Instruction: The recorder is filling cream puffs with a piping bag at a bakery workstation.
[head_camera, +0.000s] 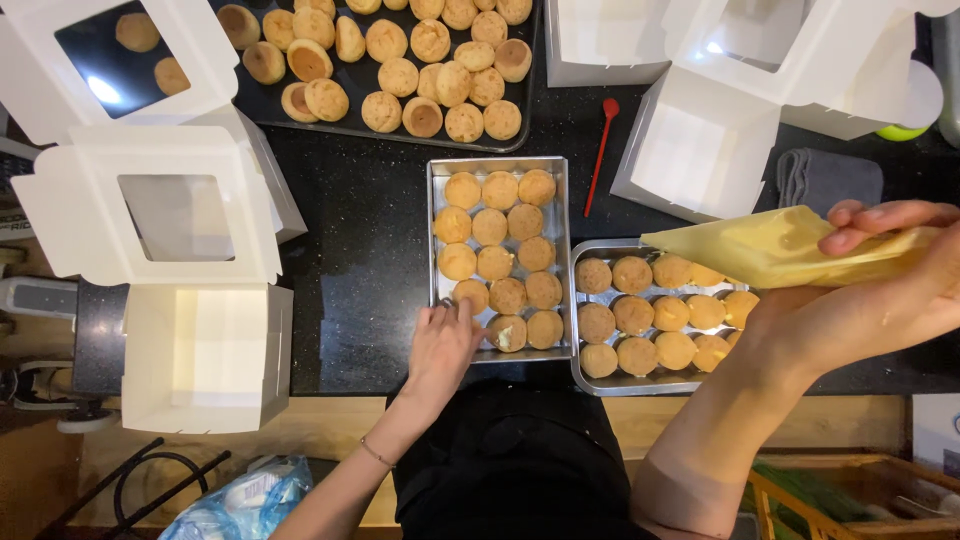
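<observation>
My left hand (443, 345) rests at the near left corner of a square metal tray (436, 230) packed with round golden pastry puffs (491, 227), its fingertips touching the puff in the nearest row. My right hand (880, 290) grips a piping bag of pale yellow cream (760, 250), held level above a second metal tray (590, 380). That tray, to the right of the first, also holds rows of puffs (633, 315).
A dark baking sheet (350, 125) with several loose puffs lies at the back. Open white window boxes stand at left (180, 215) and back right (700, 150). A red spatula (600, 150) and grey cloth (825, 180) lie on the black counter.
</observation>
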